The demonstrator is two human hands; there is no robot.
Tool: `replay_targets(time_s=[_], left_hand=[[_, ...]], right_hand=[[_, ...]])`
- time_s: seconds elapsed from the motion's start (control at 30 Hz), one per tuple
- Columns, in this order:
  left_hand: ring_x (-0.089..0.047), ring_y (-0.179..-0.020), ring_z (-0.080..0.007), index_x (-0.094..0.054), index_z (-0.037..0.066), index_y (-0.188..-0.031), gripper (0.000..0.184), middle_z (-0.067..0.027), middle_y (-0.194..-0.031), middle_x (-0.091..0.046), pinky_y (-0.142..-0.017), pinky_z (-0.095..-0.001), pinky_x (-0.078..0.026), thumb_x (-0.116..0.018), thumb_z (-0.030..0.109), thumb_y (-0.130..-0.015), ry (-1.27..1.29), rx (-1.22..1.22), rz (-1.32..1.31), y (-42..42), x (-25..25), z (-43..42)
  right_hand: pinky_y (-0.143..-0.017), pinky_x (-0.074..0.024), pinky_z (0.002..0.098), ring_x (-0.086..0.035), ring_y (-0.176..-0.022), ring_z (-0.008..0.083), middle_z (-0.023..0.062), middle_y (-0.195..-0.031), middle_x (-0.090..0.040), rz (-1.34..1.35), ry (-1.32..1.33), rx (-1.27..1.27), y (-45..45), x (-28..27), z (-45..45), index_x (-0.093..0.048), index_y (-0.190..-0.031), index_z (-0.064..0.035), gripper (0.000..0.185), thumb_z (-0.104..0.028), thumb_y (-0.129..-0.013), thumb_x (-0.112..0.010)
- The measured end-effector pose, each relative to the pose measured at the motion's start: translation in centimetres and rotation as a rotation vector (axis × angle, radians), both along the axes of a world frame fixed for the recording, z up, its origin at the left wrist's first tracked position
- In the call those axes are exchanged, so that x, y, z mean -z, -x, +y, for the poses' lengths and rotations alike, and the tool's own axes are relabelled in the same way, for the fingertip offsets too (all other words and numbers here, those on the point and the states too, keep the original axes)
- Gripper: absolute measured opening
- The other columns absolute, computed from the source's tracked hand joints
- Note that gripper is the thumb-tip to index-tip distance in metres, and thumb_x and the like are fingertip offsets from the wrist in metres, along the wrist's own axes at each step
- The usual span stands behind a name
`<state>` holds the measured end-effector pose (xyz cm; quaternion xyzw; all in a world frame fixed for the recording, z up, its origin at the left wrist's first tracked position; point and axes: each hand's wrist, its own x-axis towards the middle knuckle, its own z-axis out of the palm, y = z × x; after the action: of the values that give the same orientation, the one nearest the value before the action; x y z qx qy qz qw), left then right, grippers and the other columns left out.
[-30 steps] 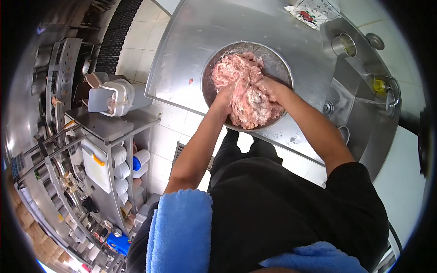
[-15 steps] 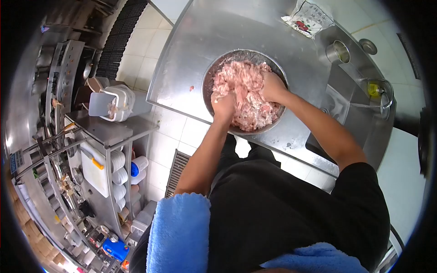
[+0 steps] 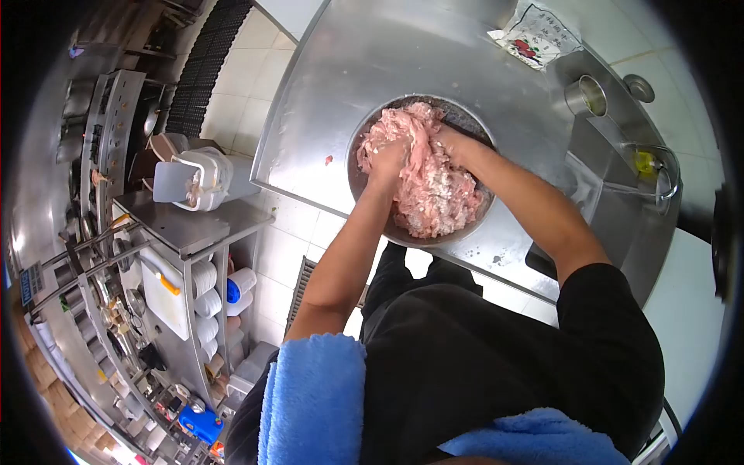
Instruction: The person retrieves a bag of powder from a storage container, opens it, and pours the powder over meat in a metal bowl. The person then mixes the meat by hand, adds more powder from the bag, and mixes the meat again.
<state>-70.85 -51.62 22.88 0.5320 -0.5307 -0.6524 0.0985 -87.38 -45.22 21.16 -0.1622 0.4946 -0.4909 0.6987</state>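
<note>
A round metal bowl (image 3: 357, 184) stands on the steel counter, filled with pale pink raw meat (image 3: 434, 203) dusted in places with white powder. My left hand (image 3: 390, 157) is sunk into the left side of the meat, its fingers curled in and mostly covered. On the right, my right hand (image 3: 452, 147) grips the meat near the bowl's far right wall, with the fingertips hidden. Between the two hands the meat is bunched into a raised fold.
The steel counter (image 3: 310, 132) carries a printed white bag (image 3: 535, 37), a metal cup (image 3: 587, 96) and, at right, a sink with a yellow bottle (image 3: 644, 161). To the left, a white plastic container (image 3: 213, 182) stands on a steel shelf unit stacked with bowls.
Both hands have pushed the meat inward and toward the far side, heaping it at the middle. Bare bowl wall now shows at the far right. The view has shifted slightly.
</note>
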Motion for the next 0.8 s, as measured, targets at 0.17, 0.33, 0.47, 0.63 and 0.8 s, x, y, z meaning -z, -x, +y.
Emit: replay_targets(time_s=[0.17, 0.33, 0.47, 0.63, 0.8], left_hand=[[-0.068, -0.089, -0.0323, -0.068, 0.004, -0.1, 0.027, -0.0157, -0.089, -0.072, -0.077, -0.043, -0.053, -0.052, 0.025, -0.099, 0.446, 0.304, -0.151, -0.4, 0.8, 0.1], [-0.069, -0.094, -0.0283, -0.07, 0.004, -0.107, 0.03, -0.0134, -0.094, -0.074, -0.081, -0.0397, -0.053, -0.052, 0.025, -0.099, 0.564, 0.319, 0.116, -1.2, 0.3, 1.6], [-0.069, -0.083, -0.0194, -0.071, -0.002, -0.1, 0.021, -0.0101, -0.092, -0.074, -0.069, -0.0324, -0.053, -0.065, 0.017, -0.092, 0.264, 0.058, 0.336, -2.9, -6.4, 5.5], [-0.071, -0.092, -0.0259, -0.065, -0.007, -0.109, 0.026, -0.0189, -0.1, -0.07, -0.076, -0.038, -0.058, -0.059, 0.013, -0.094, -0.397, 0.022, 0.091, -8.2, -3.9, 6.4], [-0.069, -0.092, -0.0256, -0.062, -0.003, -0.12, 0.033, -0.0142, -0.105, -0.07, -0.081, -0.0426, -0.06, -0.061, 0.022, -0.097, -0.725, -0.058, 0.292, -5.7, 1.1, 6.3]], right_hand=[[-0.107, -0.0451, 0.0384, -0.057, -0.122, 0.022, 0.0087, -0.136, -0.06, 0.474, 0.355, 0.138, -1.9, -3.8, 0.9, -0.054, -0.139, -0.0019, 0.047, -0.024, -0.099, -0.066], [-0.108, -0.0427, 0.0397, -0.058, -0.124, 0.0297, 0.0177, -0.132, -0.064, 0.933, 0.289, 0.04, -3.4, -6.3, 4.7, -0.059, -0.133, -0.0022, 0.055, -0.023, -0.085, -0.075], [-0.099, -0.0495, 0.0448, -0.065, -0.11, 0.0426, 0.0314, -0.112, -0.067, 1.203, 0.237, -0.087, -3.8, -6.5, 8.7, -0.067, -0.114, 0.0045, 0.043, -0.02, -0.079, -0.074], [-0.089, -0.0542, 0.046, -0.07, -0.099, 0.0387, 0.0284, -0.102, -0.071, 1.051, -0.14, -0.219, -4.9, -2.9, 13.5, -0.071, -0.106, 0.0069, 0.037, -0.017, -0.078, -0.074], [-0.081, -0.0571, 0.0393, -0.071, -0.094, 0.0248, 0.0139, -0.108, -0.071, 0.096, -0.298, 0.134, -3.8, 0.1, 11.3, -0.061, -0.128, 0.0047, 0.046, -0.007, -0.084, -0.07]])
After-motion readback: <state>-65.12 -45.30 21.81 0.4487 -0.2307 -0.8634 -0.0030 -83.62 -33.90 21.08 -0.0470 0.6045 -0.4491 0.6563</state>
